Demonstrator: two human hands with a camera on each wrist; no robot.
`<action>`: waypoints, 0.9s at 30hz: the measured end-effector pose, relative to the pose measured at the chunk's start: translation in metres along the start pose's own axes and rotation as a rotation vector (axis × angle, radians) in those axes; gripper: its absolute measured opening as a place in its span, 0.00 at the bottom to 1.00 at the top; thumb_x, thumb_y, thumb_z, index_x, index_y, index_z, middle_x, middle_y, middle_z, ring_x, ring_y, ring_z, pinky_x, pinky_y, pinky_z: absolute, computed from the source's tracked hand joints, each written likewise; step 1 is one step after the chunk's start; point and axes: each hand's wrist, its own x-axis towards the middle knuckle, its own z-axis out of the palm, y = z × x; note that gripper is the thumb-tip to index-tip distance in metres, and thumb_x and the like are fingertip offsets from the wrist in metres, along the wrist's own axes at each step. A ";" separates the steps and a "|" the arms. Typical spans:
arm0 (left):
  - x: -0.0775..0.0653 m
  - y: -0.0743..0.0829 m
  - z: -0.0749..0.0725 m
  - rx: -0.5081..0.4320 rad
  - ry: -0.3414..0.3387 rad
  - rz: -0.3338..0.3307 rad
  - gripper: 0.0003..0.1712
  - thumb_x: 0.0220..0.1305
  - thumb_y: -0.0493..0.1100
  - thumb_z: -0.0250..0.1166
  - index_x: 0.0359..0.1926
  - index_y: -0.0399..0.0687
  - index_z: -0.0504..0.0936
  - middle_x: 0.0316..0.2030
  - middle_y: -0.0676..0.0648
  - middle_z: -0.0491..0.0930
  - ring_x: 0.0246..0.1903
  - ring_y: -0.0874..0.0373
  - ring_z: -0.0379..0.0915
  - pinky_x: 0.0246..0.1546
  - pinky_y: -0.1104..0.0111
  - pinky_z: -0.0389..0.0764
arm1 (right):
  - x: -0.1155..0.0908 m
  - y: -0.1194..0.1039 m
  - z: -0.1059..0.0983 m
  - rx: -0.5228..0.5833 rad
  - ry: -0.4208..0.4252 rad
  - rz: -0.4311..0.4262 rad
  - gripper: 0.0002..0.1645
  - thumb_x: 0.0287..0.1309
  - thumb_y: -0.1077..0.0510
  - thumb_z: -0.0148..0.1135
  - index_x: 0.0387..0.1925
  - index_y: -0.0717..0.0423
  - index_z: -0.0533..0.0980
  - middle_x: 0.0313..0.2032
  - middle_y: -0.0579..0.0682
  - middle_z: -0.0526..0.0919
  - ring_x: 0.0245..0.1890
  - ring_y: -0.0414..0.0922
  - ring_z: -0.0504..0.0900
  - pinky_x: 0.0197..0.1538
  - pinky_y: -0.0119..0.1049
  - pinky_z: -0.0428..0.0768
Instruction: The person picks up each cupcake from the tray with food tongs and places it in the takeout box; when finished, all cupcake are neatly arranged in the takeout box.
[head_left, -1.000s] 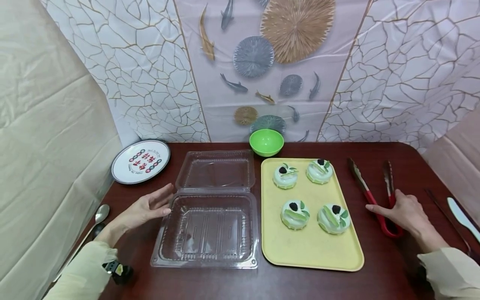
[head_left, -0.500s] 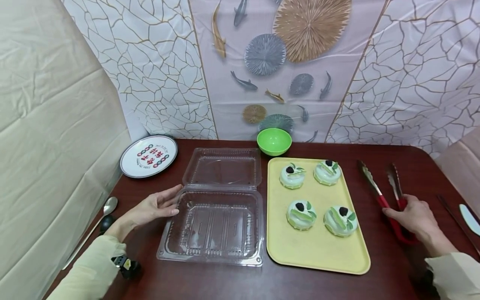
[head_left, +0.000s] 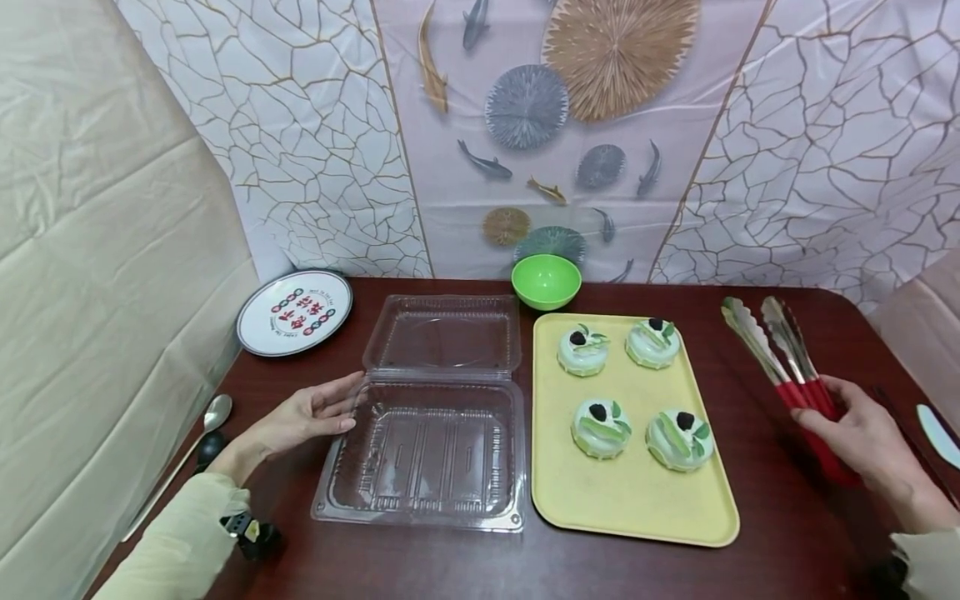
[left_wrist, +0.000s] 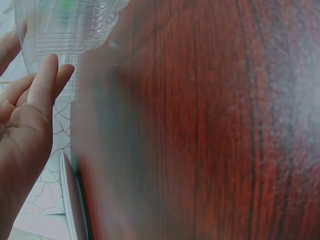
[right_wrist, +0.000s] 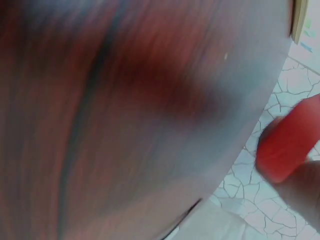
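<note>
My right hand (head_left: pixel 862 429) grips the red handles of metal tongs (head_left: pixel 791 350), whose scalloped tips point away and stand a little apart. A red handle (right_wrist: pixel 287 142) shows large and blurred in the right wrist view. At the left edge of a clear plastic clamshell container (head_left: pixel 427 521), my left hand (head_left: pixel 303 421) rests with fingers extended; its fingertips are right at the rim. The container lies open, its lid (head_left: pixel 442 337) folded back. In the left wrist view, the fingers (left_wrist: pixel 42 87) overlap the container wall (left_wrist: pixel 75 37).
Several pale green cakes, one front right (head_left: pixel 679 440), sit on a yellow tray (head_left: pixel 630 517) between container and tongs. A green bowl (head_left: pixel 546 282) stands behind. At left are a white plate (head_left: pixel 294 313) and a long spoon (head_left: pixel 217 412); a white-bladed knife (head_left: pixel 937 433) lies far right.
My right hand has lifted the tongs and drawn them rightward, and their arms have come closer together. The left hand has moved slightly to the container's edge. The head view has shifted a little.
</note>
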 end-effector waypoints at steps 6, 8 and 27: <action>0.001 -0.003 0.000 -0.052 -0.033 0.070 0.45 0.67 0.31 0.59 0.74 0.26 0.41 0.73 0.54 0.62 0.62 0.78 0.66 0.55 0.78 0.76 | -0.006 0.006 -0.008 -0.083 0.095 -0.119 0.40 0.59 0.57 0.64 0.65 0.75 0.59 0.45 0.76 0.72 0.27 0.14 0.56 0.25 0.18 0.63; 0.000 -0.005 0.000 -0.074 -0.047 0.093 0.44 0.67 0.29 0.58 0.73 0.24 0.40 0.67 0.65 0.66 0.63 0.77 0.67 0.55 0.78 0.76 | -0.008 0.008 -0.009 -0.069 0.095 -0.157 0.40 0.58 0.57 0.67 0.64 0.74 0.61 0.42 0.68 0.77 0.28 0.14 0.57 0.26 0.17 0.63; 0.001 -0.005 0.002 -0.106 -0.078 0.138 0.42 0.68 0.26 0.55 0.72 0.21 0.39 0.65 0.65 0.70 0.63 0.73 0.68 0.57 0.79 0.75 | -0.041 0.044 -0.042 0.144 -0.266 -0.395 0.46 0.46 0.75 0.68 0.61 0.32 0.72 0.48 0.17 0.74 0.37 0.23 0.73 0.31 0.18 0.70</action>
